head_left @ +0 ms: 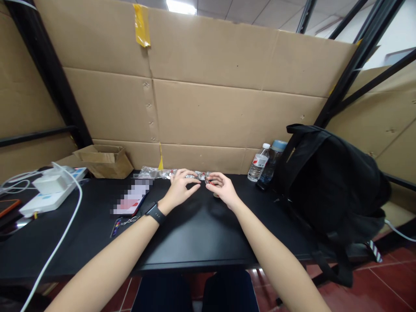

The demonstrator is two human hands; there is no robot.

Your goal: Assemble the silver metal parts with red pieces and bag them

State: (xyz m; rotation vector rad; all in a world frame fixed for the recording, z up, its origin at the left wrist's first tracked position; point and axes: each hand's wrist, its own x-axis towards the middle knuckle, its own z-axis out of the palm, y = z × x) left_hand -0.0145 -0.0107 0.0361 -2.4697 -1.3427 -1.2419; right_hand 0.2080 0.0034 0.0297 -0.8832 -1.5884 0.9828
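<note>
My left hand (182,189), with a dark watch (155,212) on its wrist, hovers over the black table, fingers curved and apart, holding nothing visible. Just to its right, my right hand (223,189) pinches a small thing with a red part (211,183) between thumb and fingers; its kind is too small to tell. Behind the hands, several small round shiny pieces (203,175) lie in a row along the cardboard, partly hidden by my fingers. Clear plastic wrapping (150,172) is at the row's left end.
On the left are a power strip (48,197) with white cables, a small cardboard box (105,162), a phone (133,197) and a keychain (121,224). Water bottle (259,163), blue-lidded bottle (274,160) and black backpack (331,190) stand right. A cardboard wall (208,117) closes the back.
</note>
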